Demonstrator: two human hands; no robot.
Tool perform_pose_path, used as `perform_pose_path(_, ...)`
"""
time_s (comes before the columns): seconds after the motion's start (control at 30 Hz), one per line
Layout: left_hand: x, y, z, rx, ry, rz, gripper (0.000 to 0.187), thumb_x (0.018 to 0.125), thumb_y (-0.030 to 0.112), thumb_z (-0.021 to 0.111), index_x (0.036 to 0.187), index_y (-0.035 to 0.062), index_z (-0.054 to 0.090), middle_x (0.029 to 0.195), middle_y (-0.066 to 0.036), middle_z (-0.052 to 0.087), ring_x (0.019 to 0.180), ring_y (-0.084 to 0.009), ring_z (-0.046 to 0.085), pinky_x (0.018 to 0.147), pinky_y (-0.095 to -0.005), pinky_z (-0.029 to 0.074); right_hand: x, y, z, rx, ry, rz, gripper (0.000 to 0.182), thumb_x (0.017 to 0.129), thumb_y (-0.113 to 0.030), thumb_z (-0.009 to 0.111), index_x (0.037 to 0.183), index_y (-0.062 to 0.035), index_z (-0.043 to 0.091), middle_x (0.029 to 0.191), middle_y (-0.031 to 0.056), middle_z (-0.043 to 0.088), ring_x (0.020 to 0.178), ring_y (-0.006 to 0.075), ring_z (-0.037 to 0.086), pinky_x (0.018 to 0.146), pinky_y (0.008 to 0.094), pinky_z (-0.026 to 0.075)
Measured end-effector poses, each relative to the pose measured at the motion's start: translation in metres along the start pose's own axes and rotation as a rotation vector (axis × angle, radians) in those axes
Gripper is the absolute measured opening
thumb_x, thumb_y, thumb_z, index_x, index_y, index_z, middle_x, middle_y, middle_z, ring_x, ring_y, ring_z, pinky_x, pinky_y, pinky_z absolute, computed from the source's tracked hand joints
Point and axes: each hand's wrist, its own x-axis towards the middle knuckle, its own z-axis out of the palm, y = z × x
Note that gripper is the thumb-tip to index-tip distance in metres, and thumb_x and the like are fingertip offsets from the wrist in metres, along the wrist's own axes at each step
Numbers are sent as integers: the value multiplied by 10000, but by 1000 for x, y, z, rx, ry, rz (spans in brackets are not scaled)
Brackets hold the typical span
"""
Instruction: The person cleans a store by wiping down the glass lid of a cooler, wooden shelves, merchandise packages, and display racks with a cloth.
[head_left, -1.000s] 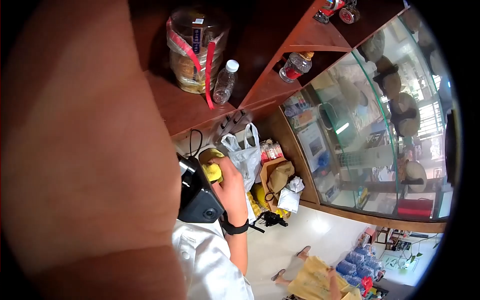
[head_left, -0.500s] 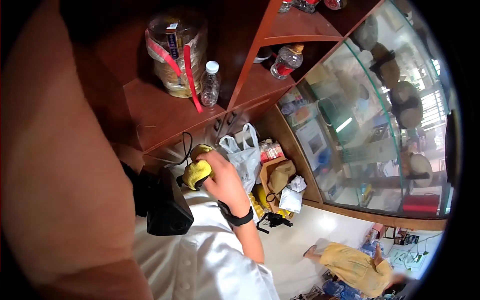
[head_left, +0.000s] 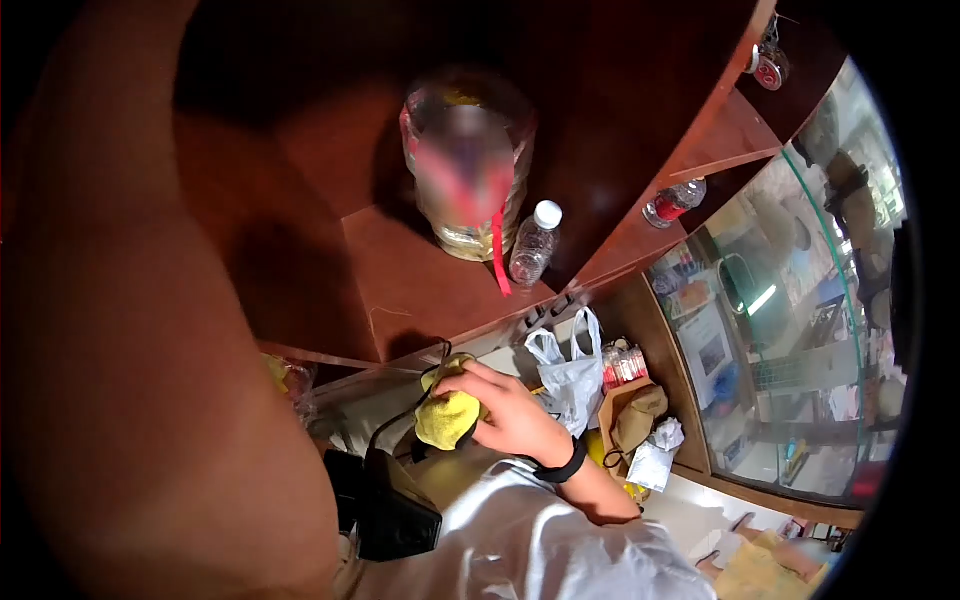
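Observation:
A bunched yellow cloth with dark edging is gripped in my right hand, whose wrist wears a black band. The hand is in front of the lower part of the reddish-brown cabinet, below a shelf. My left forearm fills the left side of the view, very close to the camera, and its hand lies outside the frame. On the shelf stand a large clear jar with red ribbon and a small clear bottle with a white cap. A black cord runs beside the cloth.
White plastic bags, a cardboard box and crumpled paper crowd the floor beside the cabinet. A glass display case stands to the right. A black boxy object hangs by my white shirt. Another person appears at lower right.
The view has swung so that the shelf, jar and bottle sit farther right and lower. My right hand still holds the yellow cloth. The other person is now partly cut off.

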Motion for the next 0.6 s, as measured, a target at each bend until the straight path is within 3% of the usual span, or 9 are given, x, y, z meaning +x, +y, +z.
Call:
perform_pose_path(0.07,-1,-3,-5,-12,-1,7,700,980,503,582,1519,122,348,1468,-190,500,1367,-405,461,1076,-562,434,9,0,3,70,73,-90,523,734,15,615,1246,-91,598,1098,136,582,954,396,627,783,437,530)
perform_pose_path(0.2,-13,9,-18,-10,40,37,695,981,502,580,1518,123,352,1468,-189,501,1368,-404,460,1077,-562,433,32,0,15,59,216,-194,539,774,13,656,1304,-51,577,1207,194,581,1134,390,590,980,412,483)
perform_pose_path(0.37,-17,19,-21,22,60,33,689,983,501,578,1516,125,356,1469,-189,501,1369,-404,458,1078,-561,432,55,-19,33,124,209,-176,635,788,31,656,1401,-23,499,1285,228,518,1166,405,556,1009,432,461)
perform_pose_path(0.5,-21,16,-37,79,86,5,684,984,500,576,1515,127,360,1469,-188,502,1370,-404,457,1079,-561,431,75,-23,54,108,214,-188,884,625,136,365,1502,26,381,1370,316,422,1303,490,408,1168,510,289)
perform_pose_path(0.6,-25,23,-51,97,116,-27,680,985,499,574,1514,128,363,1469,-188,502,1370,-404,456,1079,-561,430,81,-22,67,19,160,-178,967,648,157,373,1581,52,141,1440,379,330,1290,564,362,1186,559,234)
